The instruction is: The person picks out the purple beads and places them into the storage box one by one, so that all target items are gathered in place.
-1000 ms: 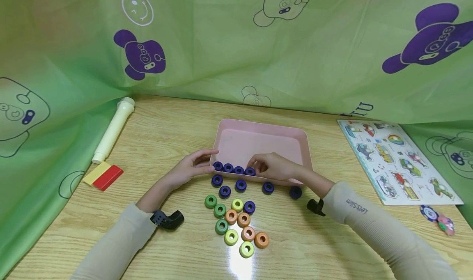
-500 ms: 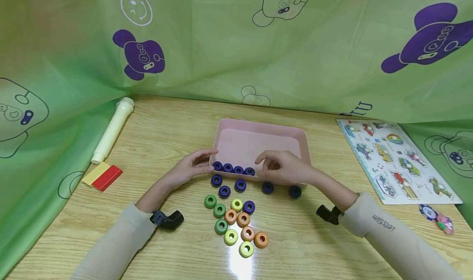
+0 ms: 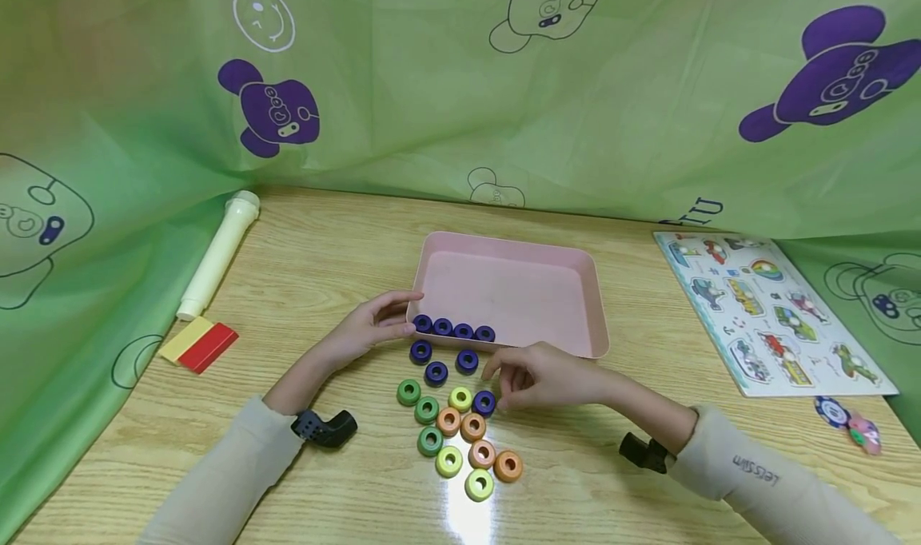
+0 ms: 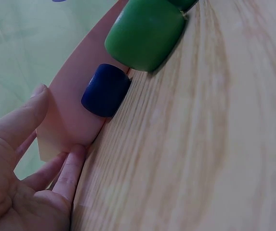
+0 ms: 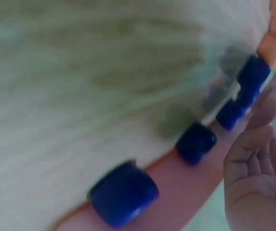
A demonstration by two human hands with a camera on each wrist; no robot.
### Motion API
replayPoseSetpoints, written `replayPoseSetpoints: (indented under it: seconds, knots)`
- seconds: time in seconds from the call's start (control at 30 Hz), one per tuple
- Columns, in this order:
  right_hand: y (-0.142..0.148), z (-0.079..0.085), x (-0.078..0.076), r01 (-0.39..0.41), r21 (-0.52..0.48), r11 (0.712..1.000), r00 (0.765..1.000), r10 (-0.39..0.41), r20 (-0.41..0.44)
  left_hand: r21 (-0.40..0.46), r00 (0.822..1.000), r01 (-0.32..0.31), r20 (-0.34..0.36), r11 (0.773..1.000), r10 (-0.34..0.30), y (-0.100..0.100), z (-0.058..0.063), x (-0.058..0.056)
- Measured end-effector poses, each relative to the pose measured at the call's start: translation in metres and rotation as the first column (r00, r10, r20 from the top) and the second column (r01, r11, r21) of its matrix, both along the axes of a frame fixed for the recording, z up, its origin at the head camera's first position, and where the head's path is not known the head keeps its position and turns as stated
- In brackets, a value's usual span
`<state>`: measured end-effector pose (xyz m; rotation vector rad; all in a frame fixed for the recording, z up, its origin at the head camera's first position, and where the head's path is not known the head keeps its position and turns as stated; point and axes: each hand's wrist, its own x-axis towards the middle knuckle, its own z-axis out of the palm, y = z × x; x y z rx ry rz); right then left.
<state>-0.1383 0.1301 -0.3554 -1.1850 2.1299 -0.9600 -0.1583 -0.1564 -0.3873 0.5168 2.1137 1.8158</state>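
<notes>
My left hand (image 3: 374, 321) holds the near-left corner of a shallow pink tray (image 3: 518, 289), thumb and fingers touching its walls; the left wrist view shows the hand (image 4: 32, 163) there too. Several dark blue rings (image 3: 464, 332) stand in a row inside the tray, against its near wall. My right hand (image 3: 554, 375) hovers just in front of the tray, fingers loosely bent, with no ring seen between them. Close to its fingertips are a blue ring (image 3: 467, 361) and another blue ring (image 3: 484, 403). In the right wrist view, blue rings (image 5: 123, 194) lie along the tray's outer wall.
Green rings (image 3: 427, 410), yellow rings (image 3: 449, 462) and orange rings (image 3: 509, 466) cluster in front of the tray. A white tube (image 3: 219, 256) and yellow-and-red blocks (image 3: 199, 344) lie left. A picture puzzle board (image 3: 777, 313) is at right, with a green curtain (image 3: 403, 89) behind.
My right hand has left the inside of the tray and come toward the near side, over the loose rings. The row inside stays put. My left hand has not moved.
</notes>
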Motion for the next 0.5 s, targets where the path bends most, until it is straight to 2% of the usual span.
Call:
replayPoseSetpoints:
  seconds: [0.27, 0.5]
  knots:
    - [-0.008, -0.01, 0.005, -0.025, 0.149, 0.989, 0.998, 0.033, -0.053, 0.005, 1.0, 0.004, -0.006, 1.0, -0.004, -0.001, -0.001, 0.0]
    - [-0.012, -0.013, 0.007, -0.018, 0.174, 0.985, 0.997, 0.032, -0.077, 0.02, 1.0, 0.005, -0.007, 1.0, -0.005, -0.001, -0.001, -0.001]
